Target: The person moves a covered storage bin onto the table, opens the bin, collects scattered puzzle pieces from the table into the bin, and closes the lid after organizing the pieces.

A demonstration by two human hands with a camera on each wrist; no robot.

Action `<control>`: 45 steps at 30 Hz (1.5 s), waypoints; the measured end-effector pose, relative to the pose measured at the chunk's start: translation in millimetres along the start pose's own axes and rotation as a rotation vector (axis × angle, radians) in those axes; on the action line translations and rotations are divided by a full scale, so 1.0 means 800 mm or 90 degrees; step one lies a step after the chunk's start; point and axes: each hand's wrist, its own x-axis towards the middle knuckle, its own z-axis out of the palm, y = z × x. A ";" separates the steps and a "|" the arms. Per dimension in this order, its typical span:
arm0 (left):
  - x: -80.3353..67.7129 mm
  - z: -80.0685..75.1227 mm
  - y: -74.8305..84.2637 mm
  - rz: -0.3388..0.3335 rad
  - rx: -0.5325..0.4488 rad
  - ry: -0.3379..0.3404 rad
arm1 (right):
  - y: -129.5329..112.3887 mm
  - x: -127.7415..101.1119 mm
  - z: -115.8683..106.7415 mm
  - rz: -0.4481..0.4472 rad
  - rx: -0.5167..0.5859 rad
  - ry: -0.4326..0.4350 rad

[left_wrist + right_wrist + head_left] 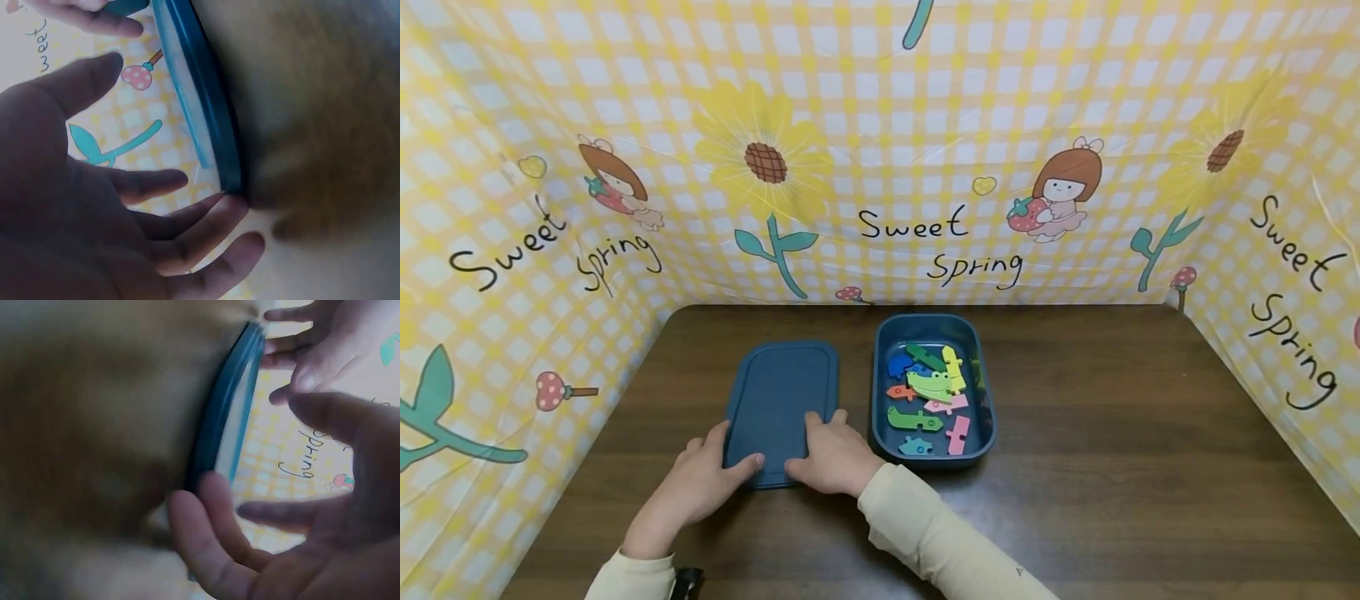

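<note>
A dark blue lid point(778, 392) lies flat on the table, left of an open box. My left hand point(700, 471) is at its near left edge, fingertips touching the side and thumb over the near rim. At the near right part of the lid is my right hand point(838, 454), its fingers spread. Both wrist views show the lid's edge point(219, 125) against the fingertips, with the thumbs apart from it. Inside the matching blue box point(895, 329) lie several colourful puzzle pieces, among them a light green crocodile head point(930, 384).
The dark brown wooden table point(1097, 417) extends to the right of the box. A yellow checked cloth point(910, 150) with flowers and lettering surrounds the table at the back and sides. The right forearm's cream sleeve point(917, 521) passes in front of the box.
</note>
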 end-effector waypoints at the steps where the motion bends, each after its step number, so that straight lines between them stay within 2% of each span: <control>1: 0.000 0.000 0.000 -0.003 -0.009 0.003 | 0.000 0.000 -0.001 0.008 0.031 0.008; 4: 0.001 -0.002 -0.003 -0.018 -0.036 0.011 | 0.001 0.000 -0.002 0.021 0.105 0.050; 8: 0.003 -0.005 -0.008 -0.032 -0.064 0.020 | 0.004 0.001 0.000 0.012 0.159 0.105; 12: 0.003 -0.007 -0.014 -0.027 -0.075 0.033 | 0.004 0.003 0.002 0.002 0.233 0.110; 16: 0.002 -0.007 -0.018 -0.018 -0.070 0.023 | 0.002 0.005 0.003 0.016 0.281 0.094; 23: -0.004 -0.007 -0.023 -0.013 -0.090 -0.016 | 0.000 0.007 0.001 0.022 0.208 0.046; 28: -0.011 -0.006 -0.023 0.008 -0.072 -0.040 | 0.000 0.006 0.006 0.007 0.127 0.009; 31: -0.014 -0.004 -0.023 0.015 -0.053 -0.027 | -0.001 0.005 0.010 0.001 0.091 0.007; 36: -0.017 -0.003 -0.022 0.002 -0.038 -0.001 | 0.000 0.003 0.010 -0.002 0.091 0.004; 45: -0.025 -0.019 -0.006 0.007 -0.046 0.040 | -0.006 -0.008 -0.016 -0.048 0.091 0.053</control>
